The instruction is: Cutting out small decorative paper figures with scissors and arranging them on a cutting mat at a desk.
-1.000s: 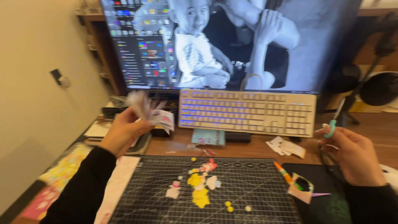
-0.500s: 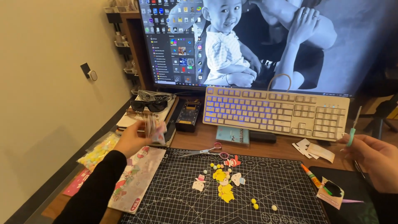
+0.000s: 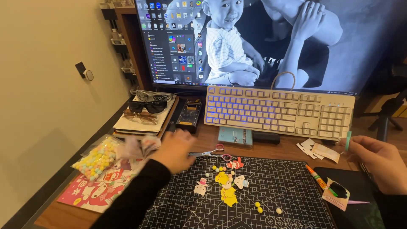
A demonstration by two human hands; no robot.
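My left hand (image 3: 177, 149), motion-blurred, hovers over the left edge of a black gridded cutting mat (image 3: 271, 195), just left of small pink-handled scissors (image 3: 208, 152). A blurred bundle of small paper pieces (image 3: 137, 146) lies just behind that hand; whether the fingers still touch it is unclear. At the right edge, my right hand (image 3: 381, 163) is closed on a thin tool with a mint-green grip (image 3: 348, 140), tip up. Yellow, white and red character cut-outs (image 3: 227, 188) and small yellow balls lie mid-mat.
A white backlit keyboard (image 3: 280, 112) leans against a large monitor (image 3: 254, 42). Sunglasses (image 3: 146, 106) top a stack of books. At left are a bag of pastel pom-poms (image 3: 96, 159) and pink sticker sheets (image 3: 99, 188). An orange pen (image 3: 316, 176) and paper scraps (image 3: 319, 150) lie at right.
My left hand dropped from near the books and swept right toward the scissors, leaving the paper bundle behind it. The view shifted slightly. My right hand stayed put with its tool.
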